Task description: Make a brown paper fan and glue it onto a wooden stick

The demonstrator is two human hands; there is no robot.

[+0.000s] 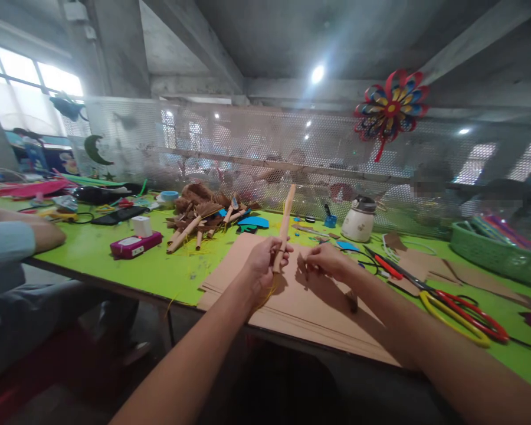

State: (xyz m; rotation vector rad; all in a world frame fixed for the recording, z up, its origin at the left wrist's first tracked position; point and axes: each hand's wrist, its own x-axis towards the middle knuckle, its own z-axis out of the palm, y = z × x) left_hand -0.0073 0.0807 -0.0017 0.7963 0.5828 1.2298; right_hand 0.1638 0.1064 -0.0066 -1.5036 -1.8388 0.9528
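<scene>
My left hand (260,264) is closed around a rolled brown paper tube (287,215), which stands nearly upright with its narrower end up. Yellow strands hang below that hand. To its right, my right hand (330,260) pinches a small, darker brown scrap of paper (301,267) between thumb and fingers. Both hands are over a stack of brown paper sheets (301,319) at the table's front edge. Another curled brown scrap (351,301) lies on the stack, partly hidden by my right forearm.
Red-handled scissors (469,313) and yellow-handled ones (454,321) lie right, near a green basket (500,251). A white jar (358,221) stands behind. Finished-looking paper rolls (190,230) are heaped back left, beside a purple power strip (136,244). Another person's arm (22,230) rests left.
</scene>
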